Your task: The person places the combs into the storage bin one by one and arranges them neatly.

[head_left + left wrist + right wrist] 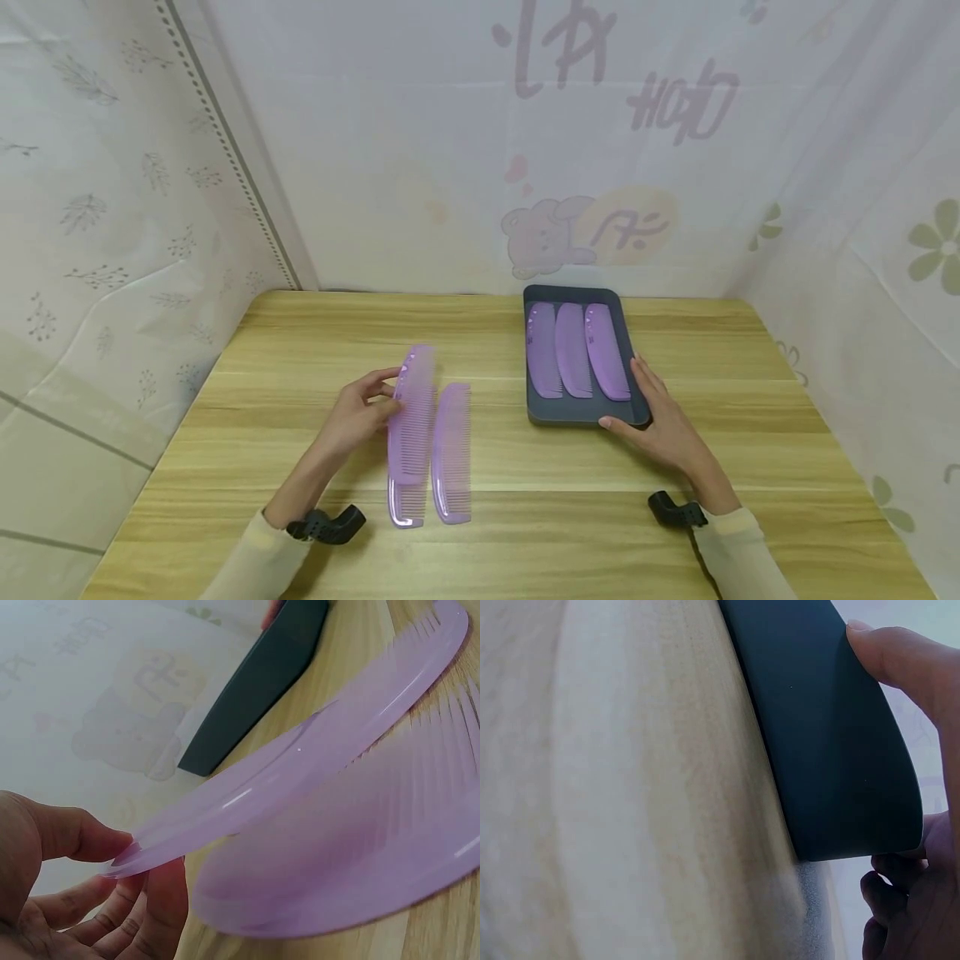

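Observation:
My left hand (358, 414) pinches a translucent purple comb (408, 425) between thumb and fingers by its spine. In the left wrist view this held comb (247, 802) slants up off the table from the fingertips. It partly hides a second purple comb (406, 512) beneath it. Just to the right lies a third loose comb (452, 458), teeth facing right. My right hand (663, 427) holds the near right corner of a dark grey tray (551, 410), thumb at the near rim, fingers along the right side. Inside the tray, three purple combs (573, 350) lie side by side.
The wooden table (525, 533) meets a printed cloth backdrop (420, 167) behind the tray, with more cloth at left and right. Black wrist devices (327, 525) sit on both forearms, at the ends of the light sleeves.

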`<state>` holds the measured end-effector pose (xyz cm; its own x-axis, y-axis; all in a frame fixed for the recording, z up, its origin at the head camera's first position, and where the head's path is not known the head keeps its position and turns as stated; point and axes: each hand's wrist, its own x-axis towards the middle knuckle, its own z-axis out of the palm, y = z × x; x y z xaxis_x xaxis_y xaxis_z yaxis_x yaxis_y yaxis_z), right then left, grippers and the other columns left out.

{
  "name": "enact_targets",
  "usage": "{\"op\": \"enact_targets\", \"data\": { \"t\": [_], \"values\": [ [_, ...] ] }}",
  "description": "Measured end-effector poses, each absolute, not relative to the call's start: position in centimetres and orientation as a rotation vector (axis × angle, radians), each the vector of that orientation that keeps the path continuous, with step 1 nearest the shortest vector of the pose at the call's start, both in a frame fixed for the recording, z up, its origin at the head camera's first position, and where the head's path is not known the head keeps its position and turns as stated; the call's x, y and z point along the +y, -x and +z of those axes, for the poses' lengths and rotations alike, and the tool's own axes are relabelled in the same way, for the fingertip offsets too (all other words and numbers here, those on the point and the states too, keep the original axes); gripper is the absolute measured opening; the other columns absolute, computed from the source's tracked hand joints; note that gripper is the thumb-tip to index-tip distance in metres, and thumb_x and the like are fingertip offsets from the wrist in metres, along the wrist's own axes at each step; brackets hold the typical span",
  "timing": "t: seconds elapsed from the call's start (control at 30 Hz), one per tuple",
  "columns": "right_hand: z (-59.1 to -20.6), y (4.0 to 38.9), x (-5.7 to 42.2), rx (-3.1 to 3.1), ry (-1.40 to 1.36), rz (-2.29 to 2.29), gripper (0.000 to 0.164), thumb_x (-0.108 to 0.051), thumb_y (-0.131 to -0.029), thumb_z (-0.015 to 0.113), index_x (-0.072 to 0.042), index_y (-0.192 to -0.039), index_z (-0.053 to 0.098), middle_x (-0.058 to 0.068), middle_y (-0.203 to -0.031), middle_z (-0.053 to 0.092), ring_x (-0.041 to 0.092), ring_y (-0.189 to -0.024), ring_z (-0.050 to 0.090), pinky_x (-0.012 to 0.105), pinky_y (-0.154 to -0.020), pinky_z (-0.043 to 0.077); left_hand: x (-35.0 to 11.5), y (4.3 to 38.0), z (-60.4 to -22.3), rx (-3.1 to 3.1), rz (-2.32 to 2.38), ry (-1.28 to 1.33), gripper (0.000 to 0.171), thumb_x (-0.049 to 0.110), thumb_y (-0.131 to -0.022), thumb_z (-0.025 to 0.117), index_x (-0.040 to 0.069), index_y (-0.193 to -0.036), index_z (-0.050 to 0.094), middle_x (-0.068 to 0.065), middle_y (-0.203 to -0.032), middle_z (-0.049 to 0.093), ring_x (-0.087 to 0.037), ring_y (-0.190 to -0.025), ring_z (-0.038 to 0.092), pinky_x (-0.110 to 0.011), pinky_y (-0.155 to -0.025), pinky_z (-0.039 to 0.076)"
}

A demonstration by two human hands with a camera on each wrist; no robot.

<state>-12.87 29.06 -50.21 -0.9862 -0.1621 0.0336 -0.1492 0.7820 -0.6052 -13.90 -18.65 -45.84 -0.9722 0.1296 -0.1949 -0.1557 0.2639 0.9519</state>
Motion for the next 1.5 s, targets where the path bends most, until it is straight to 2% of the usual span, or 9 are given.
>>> {"op": "enact_targets", "data": {
  "t": [0.5,1.07,1.5],
  "values": [
    [-50.4,12.8,28.9,2.939,0.263,-1.005,0.112,-0.054,-0.087,0.076,-0.017,-0.166,0.006,0.012,-0.174,0.006,0.046,-0.157,0.012,0.078,-0.115,0.022,-16.3,14.7,-45.9,2.255,1.790,-0.029,0.058,0.001,-0.093,0.063,0.004,-0.149,0.050,-0.022,-0.112,0.064,-0.016,-0.081,0.065,-0.027,-0.062,0.058],
    [-50.5,13.0,29.2,2.923,0.250,-1.006,0.113,-0.055,-0.087,0.076,-0.020,-0.166,0.003,0.005,-0.175,0.001,0.045,-0.158,0.011,0.079,-0.114,0.021,-13.1,16.9,-45.8,2.188,1.844,-0.087,0.056,0.003,-0.094,0.063,0.007,-0.149,0.051,-0.019,-0.114,0.065,-0.017,-0.082,0.069,-0.028,-0.064,0.060],
    [-50.6,13.1,29.3,2.926,0.256,-1.006,0.114,-0.055,-0.087,0.076,-0.020,-0.166,0.003,0.008,-0.175,0.003,0.046,-0.157,0.012,0.079,-0.115,0.021,-9.9,18.6,-45.1,2.133,1.889,-0.120,0.054,0.002,-0.092,0.064,0.009,-0.145,0.055,-0.015,-0.107,0.066,-0.017,-0.076,0.069,-0.030,-0.061,0.060]
  ]
}}
